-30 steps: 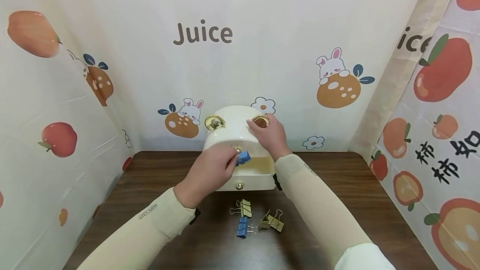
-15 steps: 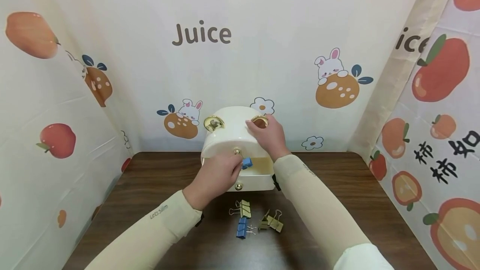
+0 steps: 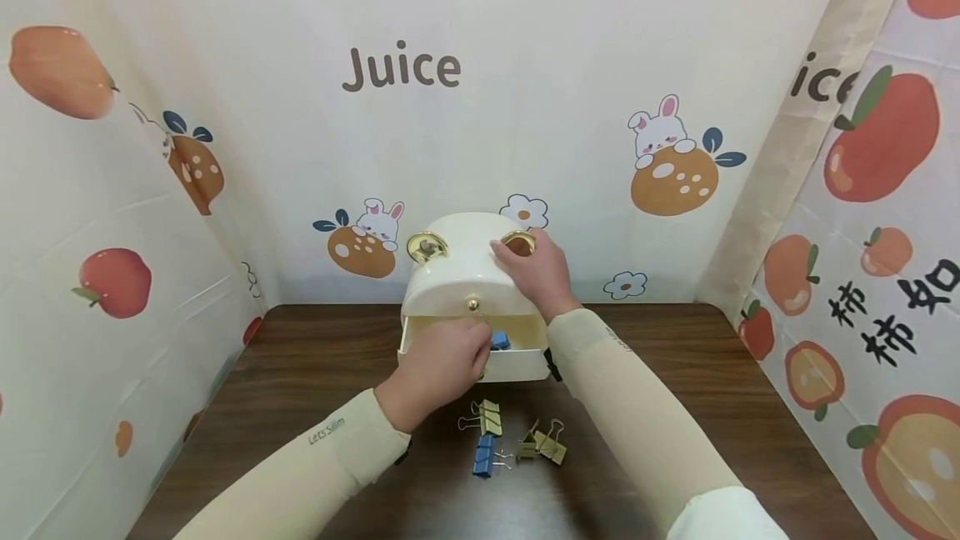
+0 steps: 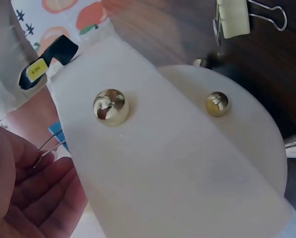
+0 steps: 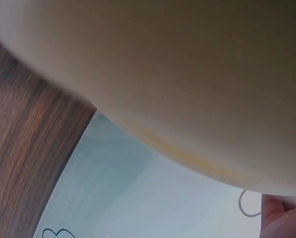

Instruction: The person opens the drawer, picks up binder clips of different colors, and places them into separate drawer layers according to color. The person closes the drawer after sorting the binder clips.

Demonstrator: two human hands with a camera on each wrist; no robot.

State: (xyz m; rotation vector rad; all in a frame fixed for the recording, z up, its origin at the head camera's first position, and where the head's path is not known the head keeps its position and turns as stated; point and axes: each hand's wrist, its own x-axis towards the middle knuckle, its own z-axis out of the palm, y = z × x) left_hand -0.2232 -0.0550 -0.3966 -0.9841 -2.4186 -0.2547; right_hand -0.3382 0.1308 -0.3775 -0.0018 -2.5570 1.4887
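A small white drawer box (image 3: 468, 252) with a rounded top and gold-rimmed ears stands at the table's back. Its lower drawer (image 3: 517, 367) is pulled out. My left hand (image 3: 442, 361) is over that drawer's front, pinching a blue binder clip (image 3: 500, 341) by its wire handles. The left wrist view shows the wires between thumb and fingers, with the blue clip body (image 4: 57, 131) partly behind the drawer front. My right hand (image 3: 540, 269) grips the box's right ear at the gold rim. Mostly the pale box surface fills the right wrist view.
Before the box on the dark wooden table (image 3: 637, 390) lie a yellow binder clip (image 3: 491, 417), a blue binder clip (image 3: 484, 455) and olive-yellow clips (image 3: 550, 447) close together. A round gold knob (image 3: 473, 304) sits on the upper front. Printed curtains enclose the back and sides.
My left hand has moved slightly right and down, lowering the blue binder clip from in front of the upper knob into the pulled-out drawer. The right hand keeps its place on the ear.
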